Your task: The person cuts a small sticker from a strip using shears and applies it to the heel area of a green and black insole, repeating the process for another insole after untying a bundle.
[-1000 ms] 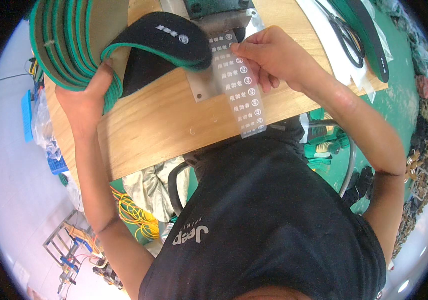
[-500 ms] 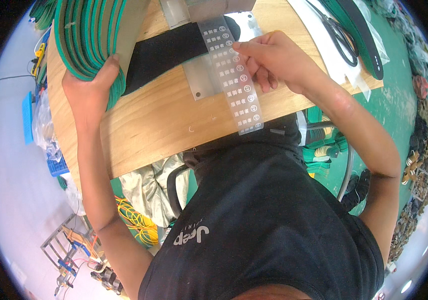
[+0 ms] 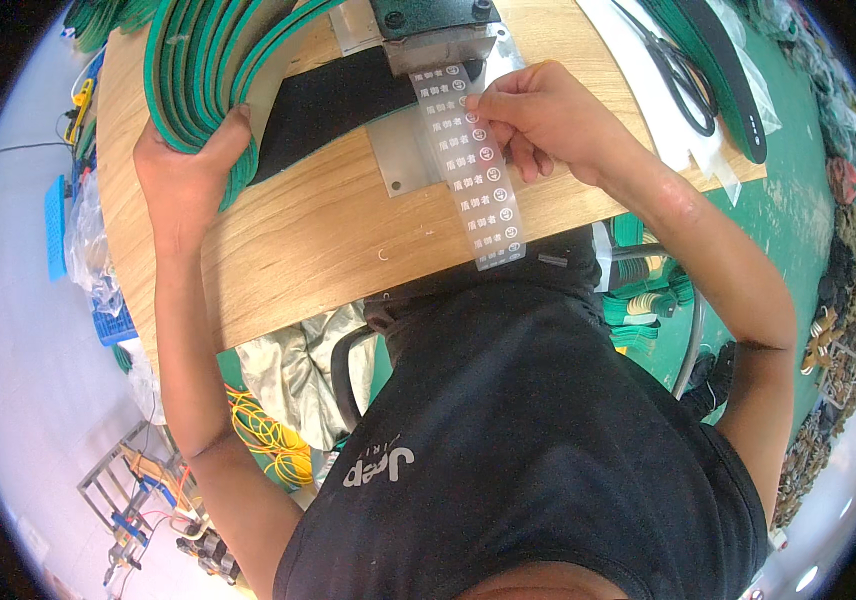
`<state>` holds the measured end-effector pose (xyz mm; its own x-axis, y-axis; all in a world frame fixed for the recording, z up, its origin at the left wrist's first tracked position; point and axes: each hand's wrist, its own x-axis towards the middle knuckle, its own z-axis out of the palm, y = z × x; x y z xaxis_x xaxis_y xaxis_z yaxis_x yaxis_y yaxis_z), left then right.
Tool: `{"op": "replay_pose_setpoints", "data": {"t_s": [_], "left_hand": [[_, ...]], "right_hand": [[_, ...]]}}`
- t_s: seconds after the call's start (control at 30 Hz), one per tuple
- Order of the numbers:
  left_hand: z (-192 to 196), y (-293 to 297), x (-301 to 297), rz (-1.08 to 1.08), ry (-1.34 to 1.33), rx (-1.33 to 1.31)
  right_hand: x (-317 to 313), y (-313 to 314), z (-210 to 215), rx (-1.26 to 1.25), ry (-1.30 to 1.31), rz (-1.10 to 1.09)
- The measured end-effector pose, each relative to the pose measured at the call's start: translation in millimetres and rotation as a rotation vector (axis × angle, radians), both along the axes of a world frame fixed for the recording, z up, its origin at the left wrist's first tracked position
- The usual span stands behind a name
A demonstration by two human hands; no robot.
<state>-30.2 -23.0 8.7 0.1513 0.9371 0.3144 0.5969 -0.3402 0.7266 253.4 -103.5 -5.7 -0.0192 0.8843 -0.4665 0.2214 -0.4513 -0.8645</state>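
Note:
My left hand (image 3: pixel 188 180) is closed around a bent stack of green-edged insoles (image 3: pixel 183 70) at the table's far left. One insole of the stack curves away to the right at the top. Between thumb and fingers, my right hand (image 3: pixel 558 125) pinches the right edge of a clear film strip (image 3: pixel 483 195) with rows of white print. The strip hangs over the table's near edge. Its far end goes under a metal press block (image 3: pixel 438 45), which is down over a black insole (image 3: pixel 333 105). Beneath the insole lies a metal plate (image 3: pixel 403 165).
On the right of the wooden table (image 3: pixel 298 250) are white sheeting (image 3: pixel 628 60), a black cord (image 3: pixel 683 95) and another dark insole (image 3: pixel 723 80). More green insoles (image 3: pixel 638 310) sit below the table's edge. Yellow cable (image 3: pixel 268 440) lies at the lower left.
The press block has come down onto the strip and black insole. My left hand and its stack have shifted slightly right, and one insole has spread from the rest. My right hand has barely moved.

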Motion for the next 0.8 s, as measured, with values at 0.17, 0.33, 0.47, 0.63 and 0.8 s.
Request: {"op": "replay_pose_setpoints", "data": {"t_s": [0.17, 0.33, 0.47, 0.63, 0.8], "left_hand": [[-1.1, 0.0, 0.6, -0.023, -0.017, 0.014], [-1.0, -4.1, 0.2, -0.037, -0.043, -0.007], [2.1, -16.9, -5.9, -0.006, 0.033, -0.066], [13.3, -34.2, -11.4, -0.282, 0.421, -0.033], [34.7, 13.1, -32.1, -0.631, -0.002, -0.609]], "right_hand": [[-0.7, -0.4, 0.7, -0.007, 0.007, -0.026], [-1.1, -4.2, 1.6, 0.047, 0.015, -0.014], [18.2, -13.4, 7.0, 0.142, -0.005, -0.013], [88.0, 45.4, 25.1, 0.337, -0.405, 0.105], [145.7, 158.3, 63.1, 0.606, -0.655, -0.118]]}}
